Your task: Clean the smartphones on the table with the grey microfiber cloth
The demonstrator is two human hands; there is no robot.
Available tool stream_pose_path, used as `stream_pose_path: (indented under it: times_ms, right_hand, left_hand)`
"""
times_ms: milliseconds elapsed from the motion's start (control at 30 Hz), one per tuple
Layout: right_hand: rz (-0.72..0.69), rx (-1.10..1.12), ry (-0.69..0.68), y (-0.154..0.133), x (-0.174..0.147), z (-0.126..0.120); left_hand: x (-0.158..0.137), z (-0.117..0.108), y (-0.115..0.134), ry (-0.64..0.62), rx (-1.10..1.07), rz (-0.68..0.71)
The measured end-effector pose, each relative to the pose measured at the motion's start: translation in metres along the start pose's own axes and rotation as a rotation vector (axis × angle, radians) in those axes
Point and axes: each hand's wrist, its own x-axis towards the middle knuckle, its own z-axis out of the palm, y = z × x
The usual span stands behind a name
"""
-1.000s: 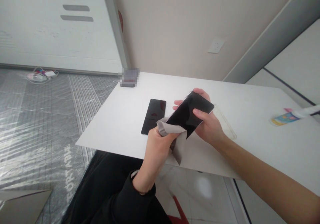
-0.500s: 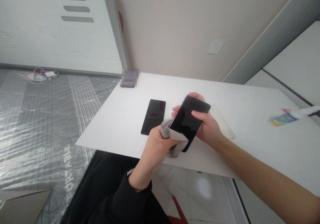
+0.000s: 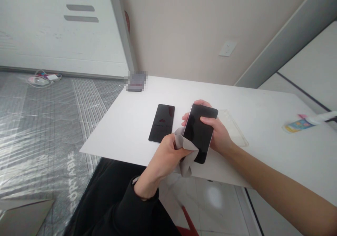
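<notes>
A black smartphone (image 3: 201, 130) is gripped by my right hand (image 3: 221, 132), thumb across its dark screen and fingers behind it. My left hand (image 3: 167, 155) pinches a grey cloth (image 3: 187, 145) folded over the phone's lower left edge; the fingers under the cloth are hidden. Flat on the table, just left of my hands, lies a second dark phone (image 3: 162, 123) with a faint mark on its screen. Partly behind my right hand rests a clear phone case (image 3: 233, 129).
The white table (image 3: 113, 123) ends near my lap. At its far left corner is a blurred-out dark object (image 3: 136, 81). A bottle with a colourful label (image 3: 298, 125) lies on the right. A wall socket (image 3: 228, 48) sits above the table, and cables (image 3: 43, 79) lie on the floor.
The held phone has turned slightly more upright and its lower end has moved right. My left hand and the cloth have shifted a little to the right, with the cloth hanging lower.
</notes>
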Motion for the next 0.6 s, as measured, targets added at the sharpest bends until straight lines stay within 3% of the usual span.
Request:
stream_pose_path:
  times_ms: [300,400,600]
  right_hand:
    - [0.078,0.045,-0.126,-0.003,-0.005,0.004]
    - [0.063,0.031,-0.118,-0.002,-0.004,0.004]
    - [0.068,-0.058,-0.114,-0.003,-0.004,0.003]
  left_hand:
    - [-0.002,0.009,0.002,0.118,0.291,-0.044]
    - [0.0,0.01,-0.005,0.106,0.174,0.007]
    - [0.002,0.01,-0.01,0.13,-0.297,0.008]
